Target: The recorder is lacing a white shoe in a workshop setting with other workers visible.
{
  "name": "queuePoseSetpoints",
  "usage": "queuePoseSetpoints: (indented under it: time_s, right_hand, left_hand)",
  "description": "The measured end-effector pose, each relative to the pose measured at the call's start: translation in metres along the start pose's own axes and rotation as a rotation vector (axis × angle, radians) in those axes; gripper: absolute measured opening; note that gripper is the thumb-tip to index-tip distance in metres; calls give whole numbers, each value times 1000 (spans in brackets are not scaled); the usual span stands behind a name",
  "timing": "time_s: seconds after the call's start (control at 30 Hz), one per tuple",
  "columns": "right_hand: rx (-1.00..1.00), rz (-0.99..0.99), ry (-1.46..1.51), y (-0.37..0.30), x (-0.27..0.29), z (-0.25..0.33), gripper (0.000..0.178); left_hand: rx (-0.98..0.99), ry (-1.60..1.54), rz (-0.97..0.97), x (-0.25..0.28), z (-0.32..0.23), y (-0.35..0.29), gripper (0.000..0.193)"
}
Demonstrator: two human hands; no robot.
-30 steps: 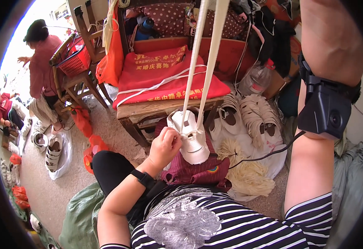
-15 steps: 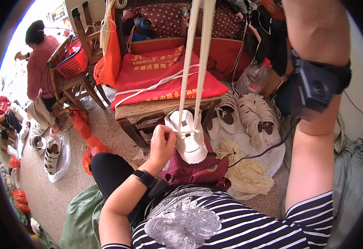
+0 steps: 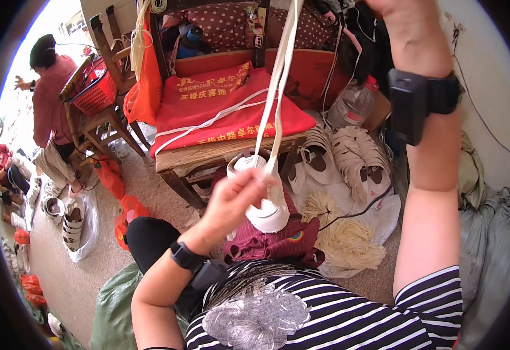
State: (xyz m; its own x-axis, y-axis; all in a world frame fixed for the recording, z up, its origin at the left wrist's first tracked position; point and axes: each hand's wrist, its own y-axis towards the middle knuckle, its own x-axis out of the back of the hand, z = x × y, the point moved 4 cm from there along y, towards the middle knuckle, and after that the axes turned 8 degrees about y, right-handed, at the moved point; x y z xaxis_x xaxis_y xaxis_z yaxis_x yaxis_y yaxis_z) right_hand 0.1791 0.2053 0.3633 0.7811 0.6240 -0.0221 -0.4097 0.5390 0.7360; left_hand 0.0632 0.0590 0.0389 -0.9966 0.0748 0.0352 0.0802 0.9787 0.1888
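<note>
1. Head view, and the white shoe (image 3: 268, 220) sits low in the middle, toe toward the person, resting on a maroon striped cloth (image 3: 299, 238) in front of a wooden seat (image 3: 180, 158).
2. Two pale laces (image 3: 278, 70) run up from the shoe, stretched long and almost straight to the top edge!
3. In comes the left hand (image 3: 237, 195), right over the shoe's lacing, fingers curled; it's blurred, so I can't tell whether they're pinching a lace or just touching it.
4. Up goes the right forearm (image 3: 427, 157), black device strapped on; the right hand (image 3: 383, 4) is cut off by the top edge, so its grip I can't tell.
5. Over the seat lies a red cloth (image 3: 211, 108) with a white cord across it.
6. To the right of the shoe, a heap of cream laces (image 3: 354, 248), strappy white shoes (image 3: 348, 151) behind it, then a clear bottle (image 3: 351, 109) with a red cap.
7. Far left, a co-worker (image 3: 56, 99) in a pinkish top, near a red basket (image 3: 97, 93).
</note>
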Motion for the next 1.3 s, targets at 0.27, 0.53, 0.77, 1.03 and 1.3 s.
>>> queuePoseSetpoints:
  time_s: [0.27,0.53,0.77,1.03,1.3]
  right_hand:
    - [-192,761,-496,-198,15,-171,9]
    - [-212,781,-435,-292,-1,-216,20]
    - [423,759,-889,-311,6,-196,23]
    - [-662,-199,-182,-302,111,-221,15]
    - [-75,-823,-55,-233,368,-90,32]
  left_hand:
    - [-112,-561,-574,128,6,-17,25]
    - [-11,-430,-751,148,27,-39,37]
    - [99,-412,-837,175,68,-68,33]
    - [94,-644,-916,217,56,-84,27]
    - [49,-554,-1041,326,63,-148,26]
